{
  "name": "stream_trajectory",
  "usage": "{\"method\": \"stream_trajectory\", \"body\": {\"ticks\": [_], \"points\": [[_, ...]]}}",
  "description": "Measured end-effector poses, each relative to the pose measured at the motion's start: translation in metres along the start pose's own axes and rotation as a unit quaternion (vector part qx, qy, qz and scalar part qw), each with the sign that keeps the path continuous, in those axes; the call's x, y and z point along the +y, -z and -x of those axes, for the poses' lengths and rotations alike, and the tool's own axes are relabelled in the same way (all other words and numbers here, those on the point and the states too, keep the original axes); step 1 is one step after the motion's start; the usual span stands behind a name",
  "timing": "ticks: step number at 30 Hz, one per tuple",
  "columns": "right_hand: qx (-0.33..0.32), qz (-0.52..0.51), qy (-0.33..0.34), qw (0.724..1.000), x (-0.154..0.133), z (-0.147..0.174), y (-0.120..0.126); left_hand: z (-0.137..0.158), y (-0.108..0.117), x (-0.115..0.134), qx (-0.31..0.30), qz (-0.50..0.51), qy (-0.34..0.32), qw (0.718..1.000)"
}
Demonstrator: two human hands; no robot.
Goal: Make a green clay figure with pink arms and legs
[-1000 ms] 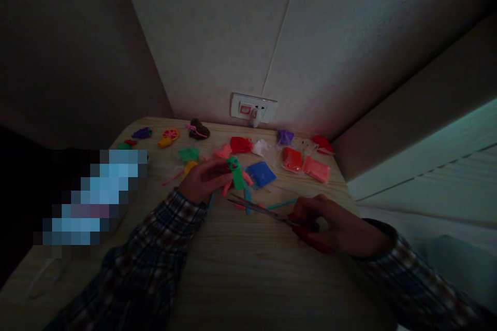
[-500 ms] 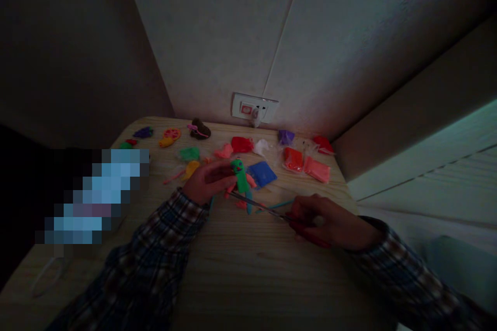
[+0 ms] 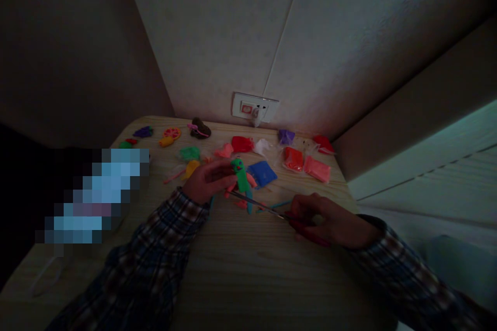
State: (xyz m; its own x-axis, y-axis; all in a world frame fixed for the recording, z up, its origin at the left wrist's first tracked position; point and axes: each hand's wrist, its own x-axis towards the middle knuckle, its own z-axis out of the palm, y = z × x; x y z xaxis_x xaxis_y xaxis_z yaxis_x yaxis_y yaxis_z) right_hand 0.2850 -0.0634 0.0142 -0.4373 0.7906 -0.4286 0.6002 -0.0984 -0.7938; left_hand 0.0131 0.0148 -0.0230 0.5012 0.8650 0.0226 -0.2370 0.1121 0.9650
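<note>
Between the thumb and fingers of my left hand (image 3: 212, 181) is a small green clay figure (image 3: 243, 181) with a face at its top, pink side pieces and a blue strip (image 3: 249, 201) at its lower end. My right hand (image 3: 322, 219) is closed round the red handles of a pair of scissors (image 3: 272, 211). The blades point left and reach the figure's lower part; I cannot tell whether they touch it. A thin blue strip lies on the table behind the scissors, with small pink bits close by.
On the wooden table (image 3: 248, 274) lie a blue packet (image 3: 262, 174), a red-orange packet (image 3: 293, 159), a pink packet (image 3: 317, 168) and a purple lump (image 3: 286, 137). A brown clay piece (image 3: 200, 128) sits at the back left. A wall socket (image 3: 255, 107) with a plug is behind.
The scissor blades look closer together than before. Both hands and the green figure have stayed almost in place.
</note>
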Motion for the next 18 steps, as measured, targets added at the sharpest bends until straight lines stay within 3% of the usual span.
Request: {"method": "stream_trajectory", "body": {"ticks": [18], "points": [[-0.007, 0.005, 0.007, 1.000, -0.0030, -0.0041, 0.0006, -0.0003, 0.0002, -0.0002, 0.014, -0.017, 0.014, 1.000]]}}
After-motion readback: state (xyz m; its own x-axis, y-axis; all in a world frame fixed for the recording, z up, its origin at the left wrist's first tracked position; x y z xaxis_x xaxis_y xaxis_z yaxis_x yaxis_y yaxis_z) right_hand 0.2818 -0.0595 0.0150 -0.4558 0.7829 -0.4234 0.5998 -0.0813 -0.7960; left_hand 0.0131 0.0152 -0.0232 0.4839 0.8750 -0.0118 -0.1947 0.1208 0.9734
